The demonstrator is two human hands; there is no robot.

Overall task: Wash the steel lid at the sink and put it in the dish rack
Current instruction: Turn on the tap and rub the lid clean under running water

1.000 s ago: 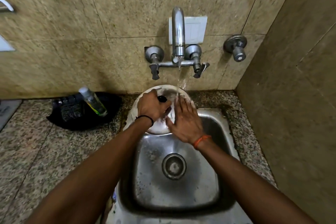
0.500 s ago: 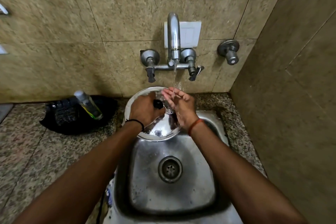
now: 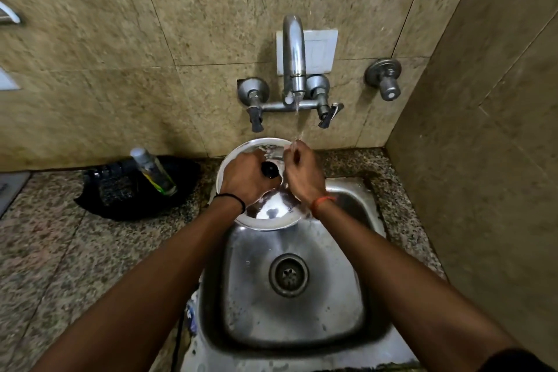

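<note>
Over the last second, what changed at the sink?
The right hand lifted off the steel lid, where it lay flat rubbing, and rose with fingers up into the water stream. Soap film on the lid rinsed away, leaving it shiny. Unchanged: the left hand grips the lid by its black knob over the sink, and the tap runs.

Your left hand (image 3: 246, 180) has its grip closed on the black knob (image 3: 270, 170) of the steel lid (image 3: 268, 214), held over the sink's (image 3: 302, 320) back edge. Your right hand (image 3: 305, 175) rests on the lid, fingertips under the tap's (image 3: 293, 54) running stream. A bottle (image 3: 152, 170) lies at the tabletop's back edge.
</note>
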